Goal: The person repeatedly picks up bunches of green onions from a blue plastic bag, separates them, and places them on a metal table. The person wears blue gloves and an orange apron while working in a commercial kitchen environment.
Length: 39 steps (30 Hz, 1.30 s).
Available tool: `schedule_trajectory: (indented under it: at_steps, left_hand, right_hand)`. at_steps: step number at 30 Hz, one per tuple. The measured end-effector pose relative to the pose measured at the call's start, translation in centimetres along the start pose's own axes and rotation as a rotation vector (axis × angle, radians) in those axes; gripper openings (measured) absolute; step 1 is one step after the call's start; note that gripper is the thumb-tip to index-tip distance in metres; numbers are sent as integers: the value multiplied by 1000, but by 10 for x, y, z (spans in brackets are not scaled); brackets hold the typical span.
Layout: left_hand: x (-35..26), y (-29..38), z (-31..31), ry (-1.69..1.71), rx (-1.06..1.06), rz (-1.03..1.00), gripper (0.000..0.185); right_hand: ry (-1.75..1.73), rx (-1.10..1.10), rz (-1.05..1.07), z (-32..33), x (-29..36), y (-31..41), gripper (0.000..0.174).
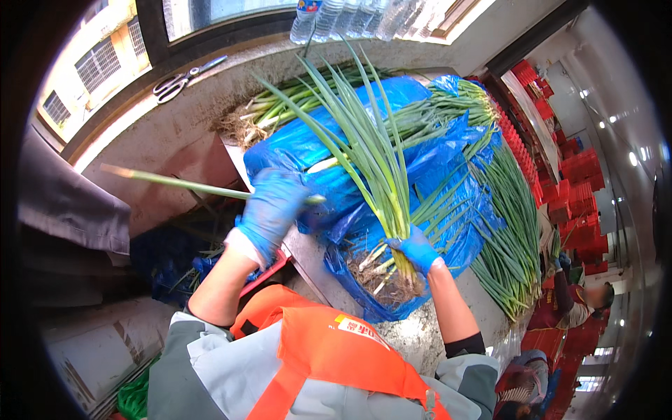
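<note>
My right hand (418, 249), in a blue glove, grips a bunch of green onions (382, 178) low on the stems, just above the roots. Its long leaves fan out upward and to the left. A single onion leaf (173, 182) with a dry brown tip sticks out both sides of my left hand (275, 210), which is gloved too and blurred by motion. Under the bunch lies an opened blue plastic bag (362, 307) holding more onions with dirty roots (379, 273). Another bundle wrapped in blue plastic (286, 136) lies beyond my left hand.
Scissors (181, 84) rest on the window sill, with several plastic bottles (341, 21) farther along. Loose green onions (506, 226) cover the table's right side. Below my left hand is a red crate edge (268, 274). Stacked red crates (580, 205) and co-workers (572, 310) appear at right.
</note>
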<state>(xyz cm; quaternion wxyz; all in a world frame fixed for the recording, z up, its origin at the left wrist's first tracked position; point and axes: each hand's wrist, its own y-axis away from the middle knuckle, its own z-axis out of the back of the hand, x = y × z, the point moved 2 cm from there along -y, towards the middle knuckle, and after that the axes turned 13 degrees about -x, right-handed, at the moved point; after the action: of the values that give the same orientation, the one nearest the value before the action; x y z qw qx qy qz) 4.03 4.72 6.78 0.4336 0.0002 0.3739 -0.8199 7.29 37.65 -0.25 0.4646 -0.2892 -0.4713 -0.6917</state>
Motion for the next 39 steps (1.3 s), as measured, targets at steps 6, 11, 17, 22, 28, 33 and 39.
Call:
schedule_trajectory:
  at_steps: [6,11,17,22,28,33,39]
  left_hand:
    - [-2,30,-17,356,325,406,34]
    - [-51,32,-85,757,611,330,41]
    - [-100,11,-144,1826,565,1017,44]
    - [-122,8,-156,1266,674,476,25]
    - [-126,-34,-137,723,70,10,23]
    - [-93,-97,-153,337,-202,-201,35]
    - [-82,-124,-185,196,499,-208,14]
  right_hand:
    - [278,-152,252,33,39,11,52]
    - [769,-490,599,53,47,24,63]
    - [1307,-664,787,34,22,25,73]
    - [1459,-697,742,24,8,29,71]
    - [1226,-768,755,32,-9,25,70]
    - [1290,-918,817,38,-14,17,58]
    - [1344,-852,695,32,-12,16,42]
